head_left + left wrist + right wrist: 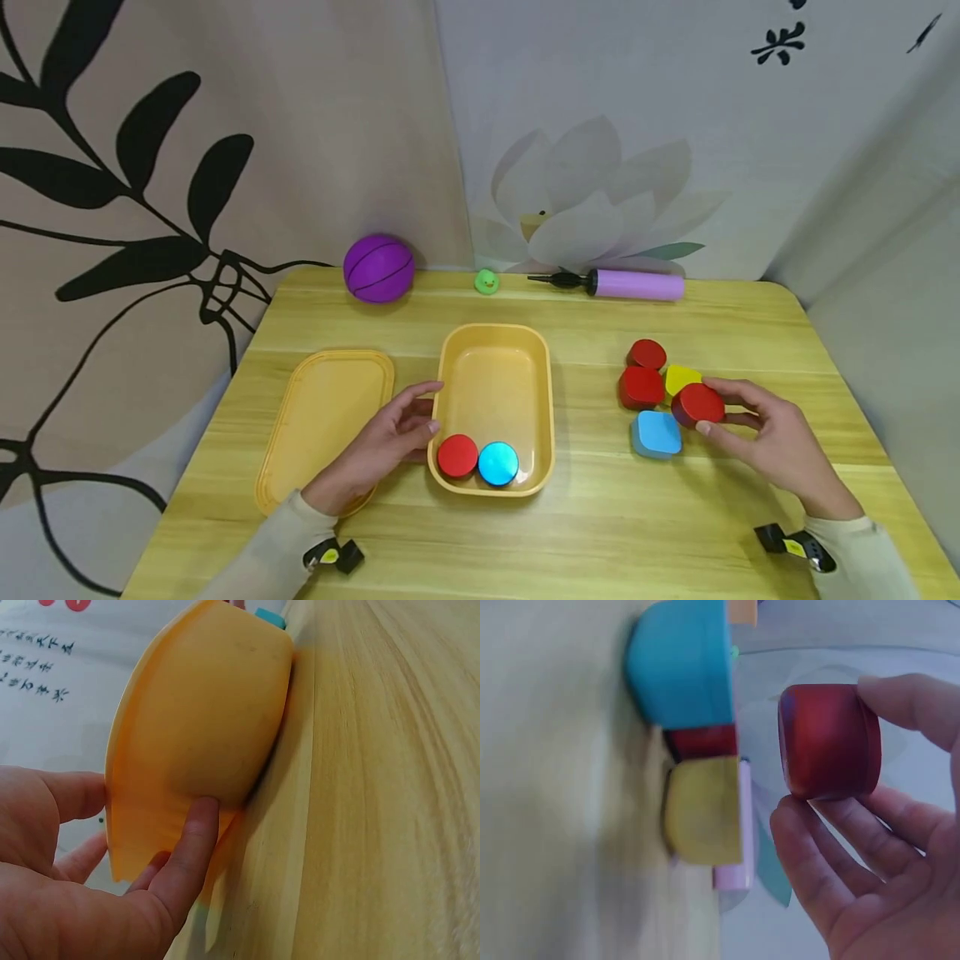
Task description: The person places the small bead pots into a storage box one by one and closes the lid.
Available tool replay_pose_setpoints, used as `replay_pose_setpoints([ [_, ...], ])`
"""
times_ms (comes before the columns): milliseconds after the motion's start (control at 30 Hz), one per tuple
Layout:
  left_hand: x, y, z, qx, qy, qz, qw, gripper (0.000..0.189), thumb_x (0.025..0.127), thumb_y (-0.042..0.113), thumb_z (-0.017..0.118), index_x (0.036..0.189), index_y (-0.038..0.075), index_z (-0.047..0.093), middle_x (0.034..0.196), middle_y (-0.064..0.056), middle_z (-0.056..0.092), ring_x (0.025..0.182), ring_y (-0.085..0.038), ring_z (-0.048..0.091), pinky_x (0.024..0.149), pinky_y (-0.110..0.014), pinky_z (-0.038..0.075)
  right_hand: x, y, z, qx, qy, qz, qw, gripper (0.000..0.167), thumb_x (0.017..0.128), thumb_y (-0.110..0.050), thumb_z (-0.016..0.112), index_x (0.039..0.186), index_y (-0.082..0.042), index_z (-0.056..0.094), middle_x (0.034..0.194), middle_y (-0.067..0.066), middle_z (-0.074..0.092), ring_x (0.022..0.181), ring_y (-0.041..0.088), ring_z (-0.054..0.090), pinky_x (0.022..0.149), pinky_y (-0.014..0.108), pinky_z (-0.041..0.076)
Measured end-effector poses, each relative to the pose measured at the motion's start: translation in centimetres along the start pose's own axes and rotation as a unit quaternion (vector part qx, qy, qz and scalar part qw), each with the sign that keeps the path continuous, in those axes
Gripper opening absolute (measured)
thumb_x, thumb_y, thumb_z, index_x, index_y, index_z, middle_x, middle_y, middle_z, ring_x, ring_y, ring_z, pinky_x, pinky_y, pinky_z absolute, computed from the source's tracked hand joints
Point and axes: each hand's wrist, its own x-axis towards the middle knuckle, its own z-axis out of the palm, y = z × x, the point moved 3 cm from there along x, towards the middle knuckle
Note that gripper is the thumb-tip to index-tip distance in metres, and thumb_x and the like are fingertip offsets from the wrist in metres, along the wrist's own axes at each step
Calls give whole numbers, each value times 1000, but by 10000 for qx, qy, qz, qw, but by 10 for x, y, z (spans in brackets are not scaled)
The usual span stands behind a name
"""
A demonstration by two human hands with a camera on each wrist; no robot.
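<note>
My left hand (pixel 386 437) grips the left rim of a shallow yellow-orange container (pixel 495 375), with one finger (pixel 196 840) against its outer wall. Inside, at the near end, a red round tin (pixel 457 456) and a blue round tin (pixel 498 463) sit side by side. At the right, my right hand (pixel 772 433) holds a red round tin (pixel 829 742) between thumb and fingers, above the table. Close by it stand a yellow tin (pixel 703 811), a light-blue squarish tin (pixel 656 435), a red squarish tin (pixel 641 387) and a red round tin (pixel 647 354).
A matching yellow-orange lid (pixel 330 417) lies left of the container, partly under my left forearm. Along the back of the wooden table (pixel 600 533) are a purple ball (pixel 378 268), a small green duck (pixel 487 282) and a purple hand pump (pixel 637 285). Curtains hang behind.
</note>
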Motion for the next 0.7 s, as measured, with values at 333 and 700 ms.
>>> replay_pose_setpoints([
  [333, 2, -3, 1, 106, -19, 7, 9999, 62, 108, 30, 64, 162, 28, 36, 153, -21, 46, 123, -29, 60, 91, -45, 62, 26, -33, 9, 327, -68, -457, 9984, 63, 84, -3, 89, 141, -16, 67, 127, -6, 68, 110, 0, 63, 87, 9, 55],
  [700, 1, -3, -2, 165, -48, -7, 9999, 64, 107, 29, 65, 164, 23, 34, 151, -24, 46, 121, -30, 60, 90, -45, 63, 50, -67, 35, 427, -444, -1002, 9931, 60, 83, -9, 91, 138, -16, 69, 122, -3, 69, 100, 7, 65, 86, 18, 59],
])
